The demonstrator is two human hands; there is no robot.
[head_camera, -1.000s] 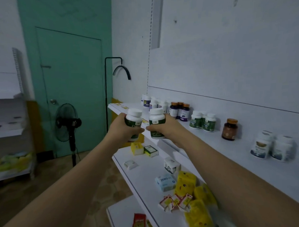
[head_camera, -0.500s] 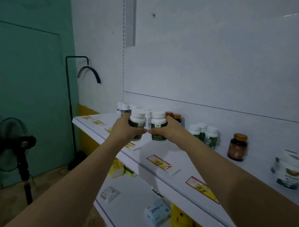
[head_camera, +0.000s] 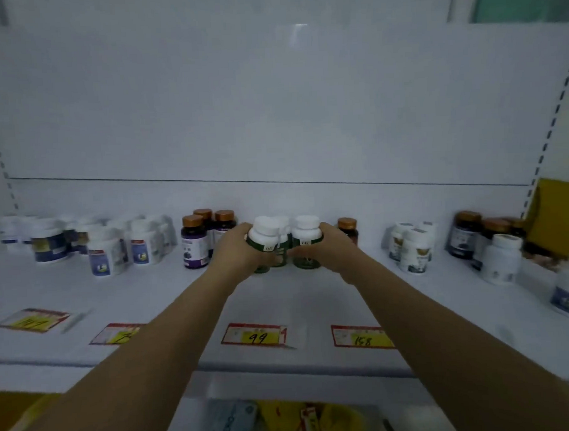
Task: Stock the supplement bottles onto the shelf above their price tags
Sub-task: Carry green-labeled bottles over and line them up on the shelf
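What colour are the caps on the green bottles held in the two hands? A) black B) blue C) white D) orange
C: the left hand grips the left green bottle, the right hand the right green bottle, and both caps show white.

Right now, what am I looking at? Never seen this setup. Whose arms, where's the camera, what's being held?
There is no machine here. These are a person's two bare arms, filmed by one wide-angle camera worn on their head, looking forward and down. So there is a single view, roughly what the person sees.

The left hand grips a green bottle with a white cap, and the right hand grips a matching bottle. Both grips are towards the back of the white shelf, straight behind the price tag marked 99. I cannot tell whether the bottles have touched down. A third white cap shows between them.

Also on the shelf are purple bottles with amber caps to the left, white tubs further left, and a tag marked 158.
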